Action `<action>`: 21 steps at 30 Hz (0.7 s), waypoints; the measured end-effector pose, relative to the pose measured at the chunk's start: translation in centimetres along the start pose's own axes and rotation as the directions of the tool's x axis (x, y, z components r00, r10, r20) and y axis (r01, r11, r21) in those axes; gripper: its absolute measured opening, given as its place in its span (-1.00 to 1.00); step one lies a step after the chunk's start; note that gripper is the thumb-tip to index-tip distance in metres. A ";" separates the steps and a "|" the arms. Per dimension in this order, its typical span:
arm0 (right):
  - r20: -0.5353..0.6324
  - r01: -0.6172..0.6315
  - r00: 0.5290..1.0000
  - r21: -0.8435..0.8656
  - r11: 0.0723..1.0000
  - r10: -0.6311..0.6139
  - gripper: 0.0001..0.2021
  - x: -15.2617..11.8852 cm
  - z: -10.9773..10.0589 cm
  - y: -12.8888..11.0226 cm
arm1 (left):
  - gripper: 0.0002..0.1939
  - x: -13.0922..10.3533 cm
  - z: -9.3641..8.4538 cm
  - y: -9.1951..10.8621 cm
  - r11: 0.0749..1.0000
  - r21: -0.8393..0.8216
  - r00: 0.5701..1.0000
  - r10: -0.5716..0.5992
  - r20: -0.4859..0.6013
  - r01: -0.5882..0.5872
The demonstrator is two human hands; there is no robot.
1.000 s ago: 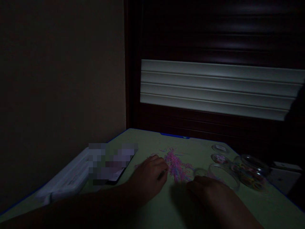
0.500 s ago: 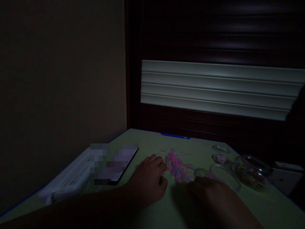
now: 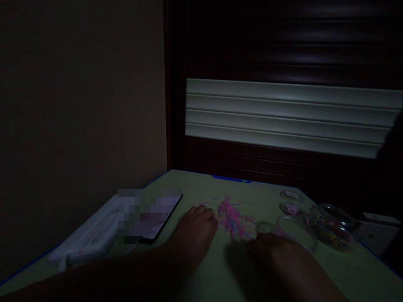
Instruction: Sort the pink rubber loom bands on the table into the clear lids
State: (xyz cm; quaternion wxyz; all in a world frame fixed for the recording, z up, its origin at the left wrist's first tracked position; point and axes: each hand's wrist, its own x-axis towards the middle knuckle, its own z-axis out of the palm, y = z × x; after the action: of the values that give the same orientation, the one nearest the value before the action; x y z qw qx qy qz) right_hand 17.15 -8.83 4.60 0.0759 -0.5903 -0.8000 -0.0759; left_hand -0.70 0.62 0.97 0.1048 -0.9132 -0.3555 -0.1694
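Observation:
A loose pile of small pink and bluish bands lies on the pale green table. My left hand rests just left of the pile, its fingers curled and pressed together; whatever they hold, if anything, is hidden. At the pile's lower right is my right hand, with fingers closed in a pinch and their tips in shadow. Beyond it sits a clear round dish with some pink bands at its left side.
A clear jar of coloured bands stands at the right, near a small round container and a clear lid. A phone or tablet and a white case lie at the left. A white box is far right.
The thumb of my left hand has tucked in out of sight, and that hand has turned slightly. My right hand is almost unmoved.

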 end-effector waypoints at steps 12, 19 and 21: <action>-0.014 0.014 1.000 -0.018 1.000 -0.014 -0.76 0.1 0.2 0.1 | -0.93 0.3 -0.4 0.6 0.980 0.183 0.996 0.067 0.052 -0.075; -0.040 0.026 0.999 -0.034 0.999 -0.028 -0.75 0.0 0.7 0.2 | -0.94 0.4 -0.1 0.7 0.970 0.224 0.995 0.081 0.060 -0.093; -0.041 0.026 0.999 -0.029 0.999 -0.027 -0.74 0.0 0.7 0.2 | -0.94 0.4 -0.2 0.7 0.972 0.216 0.995 0.083 0.048 -0.092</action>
State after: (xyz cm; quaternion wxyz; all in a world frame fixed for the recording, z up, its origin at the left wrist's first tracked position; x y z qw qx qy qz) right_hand 17.30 -8.63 3.95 0.0832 -0.5788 -0.8050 -0.1004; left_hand 0.00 0.28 1.23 0.2050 -0.9140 -0.3333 -0.1070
